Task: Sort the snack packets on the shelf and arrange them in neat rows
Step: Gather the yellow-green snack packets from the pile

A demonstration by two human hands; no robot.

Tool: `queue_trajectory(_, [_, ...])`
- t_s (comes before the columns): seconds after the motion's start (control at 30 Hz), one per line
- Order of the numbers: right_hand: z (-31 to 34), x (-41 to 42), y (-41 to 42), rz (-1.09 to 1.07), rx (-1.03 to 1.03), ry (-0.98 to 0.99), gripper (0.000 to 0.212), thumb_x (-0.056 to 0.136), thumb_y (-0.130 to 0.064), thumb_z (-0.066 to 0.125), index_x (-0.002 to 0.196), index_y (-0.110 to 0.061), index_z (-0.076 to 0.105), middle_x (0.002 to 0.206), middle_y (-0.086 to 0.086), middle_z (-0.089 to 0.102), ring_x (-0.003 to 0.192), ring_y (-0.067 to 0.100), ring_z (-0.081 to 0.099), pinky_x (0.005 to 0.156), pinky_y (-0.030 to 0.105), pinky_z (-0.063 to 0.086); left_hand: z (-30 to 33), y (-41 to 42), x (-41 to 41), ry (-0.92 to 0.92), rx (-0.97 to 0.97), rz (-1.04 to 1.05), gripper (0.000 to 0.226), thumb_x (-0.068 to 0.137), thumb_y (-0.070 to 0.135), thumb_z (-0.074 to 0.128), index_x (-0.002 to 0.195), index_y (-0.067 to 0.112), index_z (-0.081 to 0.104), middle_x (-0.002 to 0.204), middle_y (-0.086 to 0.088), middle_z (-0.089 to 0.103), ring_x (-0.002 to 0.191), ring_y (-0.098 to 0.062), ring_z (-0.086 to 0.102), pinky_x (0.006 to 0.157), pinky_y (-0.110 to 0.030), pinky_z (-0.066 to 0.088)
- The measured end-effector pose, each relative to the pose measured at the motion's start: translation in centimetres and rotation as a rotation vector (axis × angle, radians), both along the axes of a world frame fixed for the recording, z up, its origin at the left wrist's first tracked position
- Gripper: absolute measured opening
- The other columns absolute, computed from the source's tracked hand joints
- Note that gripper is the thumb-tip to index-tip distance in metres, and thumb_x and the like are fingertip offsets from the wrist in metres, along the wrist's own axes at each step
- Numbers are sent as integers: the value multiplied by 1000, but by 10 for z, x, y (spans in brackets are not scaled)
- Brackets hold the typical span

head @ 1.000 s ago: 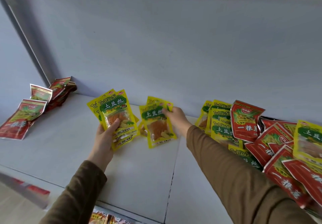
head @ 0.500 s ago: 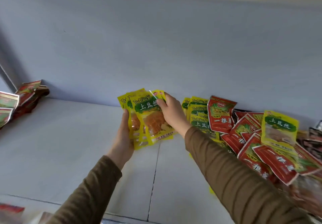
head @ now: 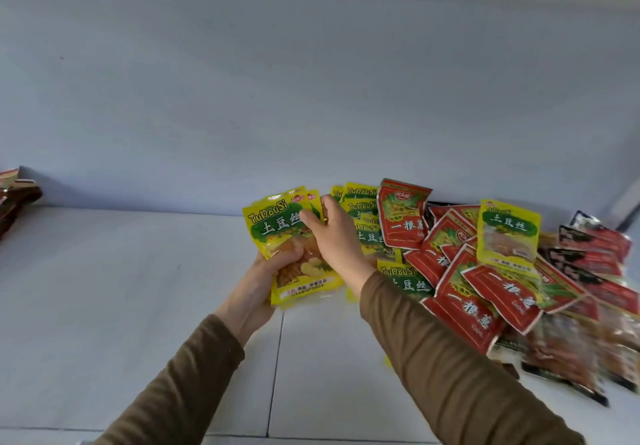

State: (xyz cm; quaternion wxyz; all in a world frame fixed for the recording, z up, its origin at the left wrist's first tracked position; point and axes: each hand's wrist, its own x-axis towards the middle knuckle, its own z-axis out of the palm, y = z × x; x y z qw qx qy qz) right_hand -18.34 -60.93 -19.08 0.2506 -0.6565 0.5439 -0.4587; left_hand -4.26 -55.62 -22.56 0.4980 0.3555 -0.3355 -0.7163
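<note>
A stack of yellow snack packets with green labels is held upright over the white shelf. My left hand grips the stack from below, thumb across its front. My right hand pinches the stack's top right corner. Just to the right, more yellow packets lean on the back wall. A mixed heap of red packets spreads further right, with one yellow packet lying on top.
Dark red and black packets lie at the heap's far right edge. A small pile of red packets sits at the far left by the wall. The shelf's back wall rises behind everything. A seam runs through the shelf boards.
My hands brought the two yellow bundles together into one stack and carried it right, next to the heap. The view panned right, so the left red pile slid to the frame's edge.
</note>
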Motion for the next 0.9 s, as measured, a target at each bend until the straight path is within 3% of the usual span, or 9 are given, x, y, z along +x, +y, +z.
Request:
queue_trajectory(0.1, [-1, -25, -6, -52, -40, -21, 22, 103, -34, 54, 114, -16, 61, 101, -6, 67, 92, 10, 64, 78, 31, 51, -4, -4, -1, 12, 9, 22, 57, 86, 18, 70, 139, 1, 57, 117, -24, 71, 88, -32, 75, 73, -42, 63])
queue_trajectory(0.2, [-6, -59, -19, -110, 21, 200, 27, 105, -21, 52, 130, -13, 58, 129, 2, 64, 117, 17, 61, 94, 28, 48, -7, -7, 2, -1, 1, 41, 60, 86, 20, 70, 142, 5, 54, 131, -28, 65, 100, -38, 70, 84, -50, 62])
queue_trajectory(0.3, [-19, -85, -26, -33, 208, 504, 57, 101, -25, 61, 152, -12, 39, 154, 8, 44, 142, 26, 40, 114, 38, 35, -9, -9, 5, -1, 15, 47, 60, 87, 20, 70, 144, 8, 53, 134, -28, 63, 104, -40, 69, 87, -53, 61])
queue_trajectory(0.4, [-27, -102, -28, 58, 356, 564, 90, 91, -49, 69, 160, -16, 21, 165, 8, 25, 152, 29, 18, 121, 43, 20, -13, -10, 5, -7, 10, 40, 58, 89, 21, 70, 143, 10, 54, 133, -26, 65, 104, -39, 71, 84, -52, 61])
queue_trajectory(0.47, [-30, -108, -31, 98, 380, 617, 99, 83, -59, 71, 160, -18, 23, 166, 6, 22, 153, 29, 11, 122, 46, 16, -14, -10, 5, -12, 5, 35, 59, 88, 22, 73, 143, 11, 54, 132, -25, 66, 106, -40, 71, 84, -51, 61])
queue_trajectory(0.6, [-33, -110, -34, 69, 266, 663, 79, 79, -58, 75, 145, -23, 50, 149, 4, 45, 144, 28, 29, 115, 43, 27, -13, -10, 5, -28, 26, 63, 72, 78, 25, 82, 143, 13, 54, 130, -24, 68, 105, -39, 73, 81, -50, 61])
queue_trajectory(0.7, [-33, -111, -33, 81, 213, 701, 77, 82, -56, 73, 146, -21, 48, 143, 3, 49, 139, 26, 35, 113, 41, 32, -14, -12, 7, -29, 40, 90, 62, 84, 20, 77, 142, 14, 55, 128, -24, 69, 101, -38, 74, 76, -48, 62])
queue_trajectory(0.8, [-33, -108, -28, 53, 190, 710, 92, 78, -74, 63, 146, -16, 45, 142, 4, 45, 138, 28, 34, 113, 42, 32, -15, -12, 8, -26, 55, 119, 61, 84, 18, 74, 142, 14, 55, 125, -23, 70, 97, -37, 76, 73, -46, 62])
queue_trajectory(0.9, [-40, -97, -23, -67, 90, 887, 92, 76, -79, 61, 133, -8, 49, 132, 8, 51, 125, 28, 43, 106, 39, 39, -14, -11, 6, -28, 59, 134, 62, 83, 17, 74, 142, 13, 54, 125, -23, 70, 95, -36, 76, 71, -45, 62])
